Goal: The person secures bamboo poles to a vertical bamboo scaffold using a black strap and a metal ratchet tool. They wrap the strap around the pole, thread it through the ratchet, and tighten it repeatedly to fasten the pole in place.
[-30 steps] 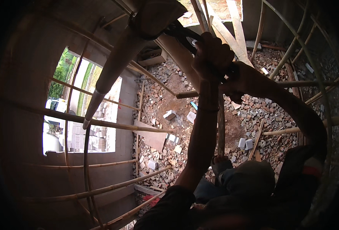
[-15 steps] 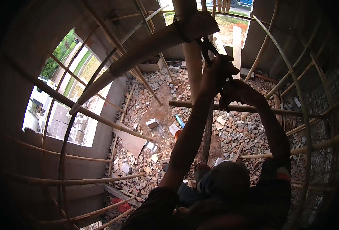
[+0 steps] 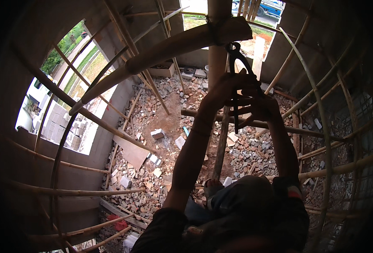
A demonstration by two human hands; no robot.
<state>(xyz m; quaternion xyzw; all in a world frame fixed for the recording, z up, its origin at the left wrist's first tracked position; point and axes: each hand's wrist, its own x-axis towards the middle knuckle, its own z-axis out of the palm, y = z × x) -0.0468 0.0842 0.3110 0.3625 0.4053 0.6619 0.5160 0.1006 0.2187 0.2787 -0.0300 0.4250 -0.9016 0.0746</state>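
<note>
Dark, silhouetted pincers (image 3: pixel 235 52) hang with their jaws up, just under the cut end of a thick bamboo pole (image 3: pixel 173 47). Dark wire binds that pole to an upright bamboo post (image 3: pixel 216 63). My left hand (image 3: pixel 227 89) is closed about the pincers' handles, its fingers reaching toward the right. Against the handles from the other side is my right hand (image 3: pixel 262 107), its fingers partly curled and pointing left. Shadow hides exactly how the fingers of each hand lie on the handles.
A horizontal bamboo pole (image 3: pixel 287 127) crosses below my hands, and more scaffold poles (image 3: pixel 110 110) surround me. Far below, broken brick rubble (image 3: pixel 254 147) covers the ground, with a flat board (image 3: pixel 131 152) on it. A window opening (image 3: pixel 64 101) is at left.
My left hand has shifted slightly down and left, and both hands' fingers have spread or re-gripped on the handles. The pincers now stand more upright. The whole view has shifted a little.
</note>
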